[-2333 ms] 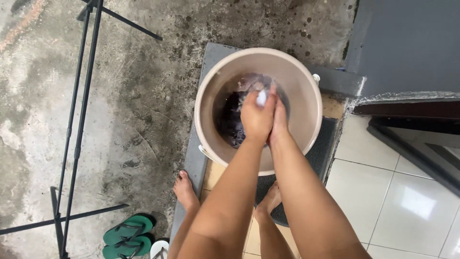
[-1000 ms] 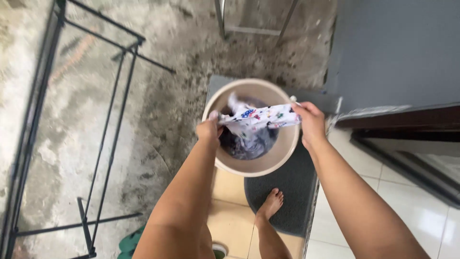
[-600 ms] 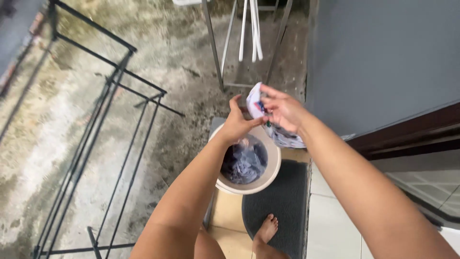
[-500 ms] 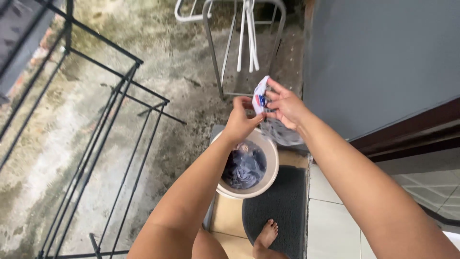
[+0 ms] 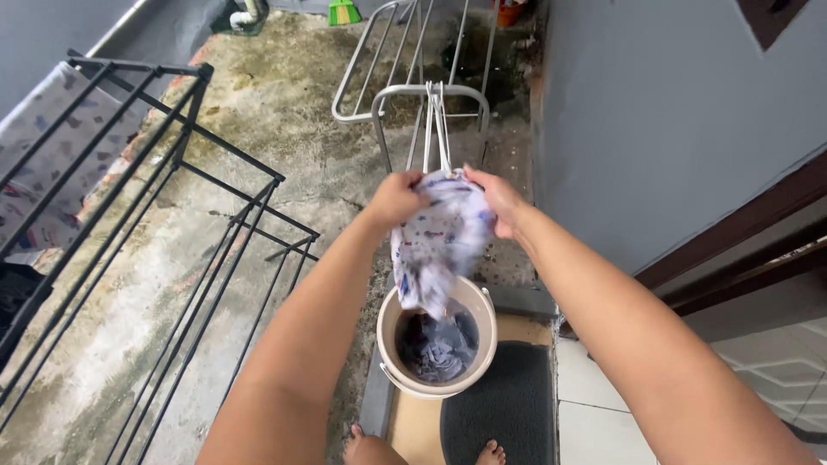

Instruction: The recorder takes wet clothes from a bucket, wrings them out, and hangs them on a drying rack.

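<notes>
Head view: your left hand and right hand both pinch the top of a cloth (white, printed), hanging above the bucket, near a rack.

A stained, mossy concrete floor is spreading out left of the grip and beyond it. A black drying rack is standing to the left, a white metal rack just beyond. A grey wall is rising to the right, daylight falling evenly. Below, a dark mat is lying beside white tiles.
</notes>
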